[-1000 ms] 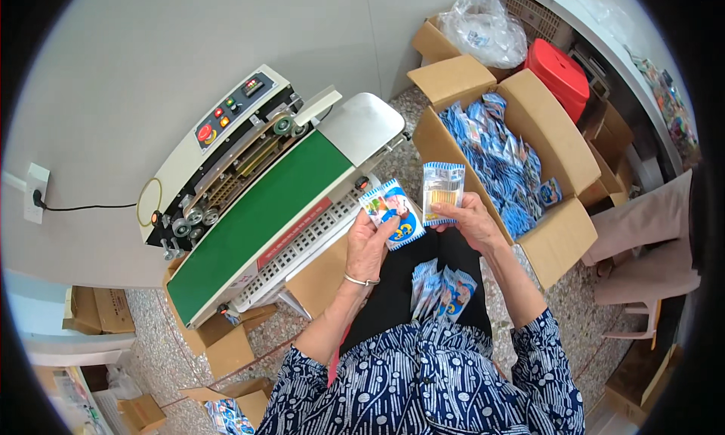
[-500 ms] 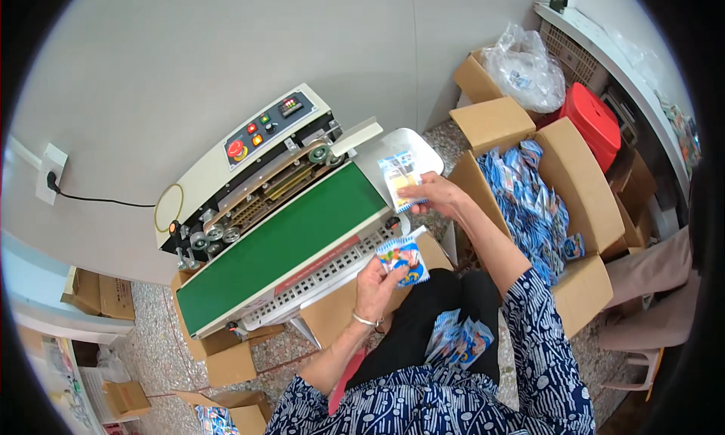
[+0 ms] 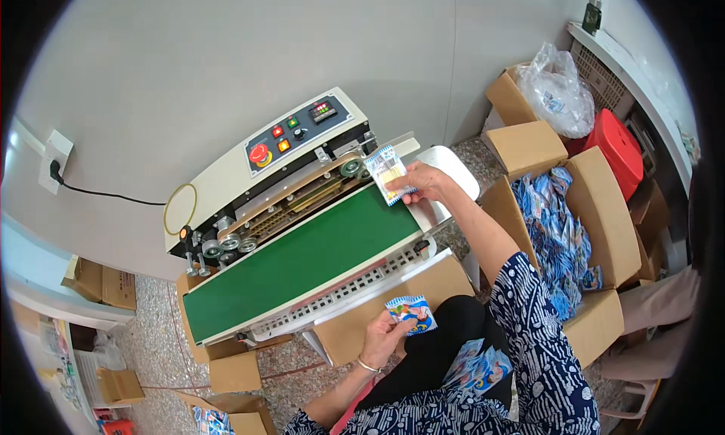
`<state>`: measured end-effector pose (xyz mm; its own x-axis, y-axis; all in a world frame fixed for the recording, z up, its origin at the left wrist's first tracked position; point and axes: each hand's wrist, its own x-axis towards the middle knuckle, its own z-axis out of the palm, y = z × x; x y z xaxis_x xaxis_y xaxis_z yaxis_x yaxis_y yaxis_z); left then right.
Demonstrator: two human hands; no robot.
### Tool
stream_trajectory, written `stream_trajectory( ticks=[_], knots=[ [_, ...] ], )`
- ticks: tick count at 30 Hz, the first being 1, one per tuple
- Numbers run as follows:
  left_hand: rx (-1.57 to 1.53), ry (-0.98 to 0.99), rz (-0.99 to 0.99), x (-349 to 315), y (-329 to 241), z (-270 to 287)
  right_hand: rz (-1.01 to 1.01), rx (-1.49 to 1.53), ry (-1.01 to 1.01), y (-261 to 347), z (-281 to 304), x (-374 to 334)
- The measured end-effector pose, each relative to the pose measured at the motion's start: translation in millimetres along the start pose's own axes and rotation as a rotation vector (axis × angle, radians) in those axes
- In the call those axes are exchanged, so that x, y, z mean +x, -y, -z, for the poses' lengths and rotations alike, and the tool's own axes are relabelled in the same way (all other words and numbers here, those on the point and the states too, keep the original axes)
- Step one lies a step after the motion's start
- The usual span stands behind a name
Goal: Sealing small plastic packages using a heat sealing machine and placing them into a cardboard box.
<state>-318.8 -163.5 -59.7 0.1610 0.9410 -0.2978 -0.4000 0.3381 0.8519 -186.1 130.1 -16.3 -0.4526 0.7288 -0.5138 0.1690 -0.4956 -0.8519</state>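
Pinching a clear packet [image 3: 387, 174] at the green belt's [image 3: 302, 265] right end, her right hand [image 3: 424, 184] risks feeding it crooked into the sealer's rollers [image 3: 226, 245], while the left hand [image 3: 381, 337] grips another packet [image 3: 411, 314].

belt [image 3: 302, 265]: green
packets [image 3: 411, 313]: blue, white
boxes [image 3: 604, 208]: brown
sleeve [image 3: 540, 344]: navy, white print
bin [image 3: 619, 148]: red

Bright even light, sharp centre, fisheye-bent dark rim.

Head-worn fisheye, steeply downward, close.
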Motion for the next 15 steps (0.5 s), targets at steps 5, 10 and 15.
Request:
stream_trajectory(
  ticks=[5, 10, 15],
  knots=[
    [-0.005, 0.008, -0.009, 3, 1, 6, -0.017, -0.055, -0.003, -2, -13, 13],
    [-0.002, 0.004, -0.013, 3, -1, 7, 0.005, -0.099, 0.08, -4, -41, 21],
    [0.115, 0.003, -0.018, 18, -6, 10, 0.163, -0.524, 0.028, -2, -83, 18]
  ],
)
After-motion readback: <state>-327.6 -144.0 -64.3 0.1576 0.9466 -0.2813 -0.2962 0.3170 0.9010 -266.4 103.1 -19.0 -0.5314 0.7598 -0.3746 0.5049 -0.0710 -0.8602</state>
